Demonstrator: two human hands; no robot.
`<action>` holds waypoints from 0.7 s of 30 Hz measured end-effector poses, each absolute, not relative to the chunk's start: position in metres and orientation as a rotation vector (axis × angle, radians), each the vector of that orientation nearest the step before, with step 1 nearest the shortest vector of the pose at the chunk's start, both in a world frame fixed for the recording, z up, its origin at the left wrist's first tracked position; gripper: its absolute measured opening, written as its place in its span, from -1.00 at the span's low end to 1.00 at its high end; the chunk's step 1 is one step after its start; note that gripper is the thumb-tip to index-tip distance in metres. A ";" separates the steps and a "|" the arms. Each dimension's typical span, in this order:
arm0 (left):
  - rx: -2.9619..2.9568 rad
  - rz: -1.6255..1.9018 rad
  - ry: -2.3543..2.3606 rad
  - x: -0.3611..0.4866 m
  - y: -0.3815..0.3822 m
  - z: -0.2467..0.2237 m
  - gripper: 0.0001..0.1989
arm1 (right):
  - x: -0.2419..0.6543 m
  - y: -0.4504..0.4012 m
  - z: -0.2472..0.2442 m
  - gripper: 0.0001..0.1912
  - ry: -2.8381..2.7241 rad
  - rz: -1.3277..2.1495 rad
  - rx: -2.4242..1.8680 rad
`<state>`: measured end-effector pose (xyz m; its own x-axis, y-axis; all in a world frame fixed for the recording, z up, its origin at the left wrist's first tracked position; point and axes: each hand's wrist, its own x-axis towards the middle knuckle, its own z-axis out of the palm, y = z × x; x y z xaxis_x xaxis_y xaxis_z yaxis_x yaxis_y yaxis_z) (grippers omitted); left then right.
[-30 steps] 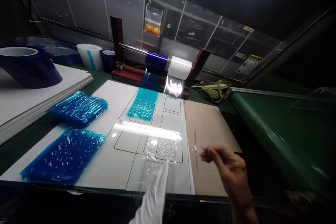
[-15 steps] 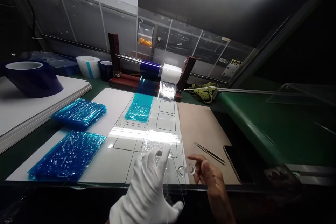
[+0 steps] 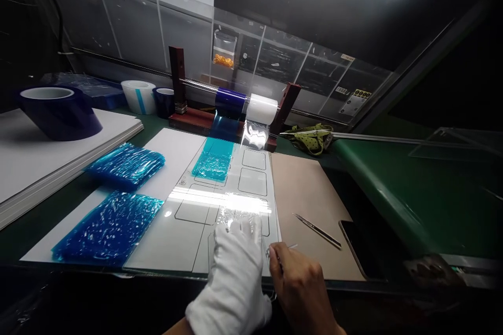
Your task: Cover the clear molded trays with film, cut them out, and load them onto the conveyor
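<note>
Both hands have come down onto the clear film [image 3: 239,220] since a moment ago. The film is lying on the white sheet [image 3: 188,220], near its front edge. The gloved left hand [image 3: 236,267] is pressing flat on it, fingers spread. The bare right hand [image 3: 298,288] is pinching a small clear piece [image 3: 281,247] beside it. Tweezers [image 3: 317,231] are lying on the brown board [image 3: 310,204].

Two stacks of blue film sheets lie at nine o'clock: a near stack [image 3: 108,227] and a far stack [image 3: 126,165]. Five tape rolls: two on the spindle, blue [image 3: 230,103] and white [image 3: 261,109], three loose at ten o'clock. One pair of tweezers [image 3: 317,231] lies at three o'clock.
</note>
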<state>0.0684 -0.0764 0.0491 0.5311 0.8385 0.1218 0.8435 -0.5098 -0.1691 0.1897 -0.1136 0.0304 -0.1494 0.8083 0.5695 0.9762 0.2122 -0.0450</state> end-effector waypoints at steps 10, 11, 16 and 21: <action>-2.689 -0.983 -1.388 0.056 -0.083 0.011 0.11 | 0.205 -0.118 0.032 -0.57 -1.202 0.921 -1.517; -2.743 -1.127 -1.339 0.055 -0.083 0.002 0.15 | 0.204 -0.117 0.031 -0.56 -1.101 1.060 -1.448; -2.930 -1.409 -1.275 0.058 -0.085 -0.017 0.24 | 0.206 -0.113 0.030 -0.55 -0.979 1.227 -1.324; -2.779 -0.699 -1.484 0.060 -0.086 0.021 0.03 | 0.201 -0.120 0.033 -0.62 -1.524 0.341 -1.730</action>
